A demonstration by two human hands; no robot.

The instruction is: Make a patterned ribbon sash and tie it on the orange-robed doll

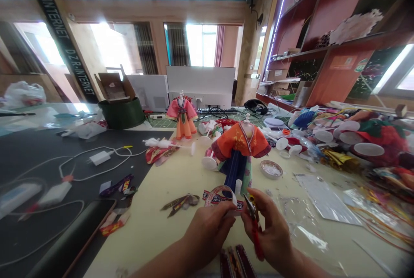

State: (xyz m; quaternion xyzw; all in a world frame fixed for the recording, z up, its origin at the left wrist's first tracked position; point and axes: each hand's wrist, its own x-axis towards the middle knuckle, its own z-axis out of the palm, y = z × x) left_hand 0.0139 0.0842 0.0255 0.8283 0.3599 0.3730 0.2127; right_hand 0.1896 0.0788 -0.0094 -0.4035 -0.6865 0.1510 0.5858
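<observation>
Between the thumb and fingers of my left hand [207, 228] is a patterned ribbon [211, 196], its pale end curled into a loop. My right hand [273, 228] is closed around red-handled pliers [256, 237], with a small yellow part near the head. The plier jaws are close to the ribbon's right end; whether they touch it I cannot tell. Just beyond both hands stands a doll figure [241, 142] in an orange top and dark blue skirt. A small dish [271, 169] with tiny pale pieces lies to its right. Dark patterned strips [236, 263] lie below my hands.
A pink-and-orange dressed figure [183, 118] stands farther back, before a monitor [200, 84]. Folded ribbon pieces [181, 203] lie to the left. Doll parts and fabric [365, 135] pile up at the right, near a clear plastic sheet [302, 222]. Cables and a charger [99, 157] lie on the dark mat.
</observation>
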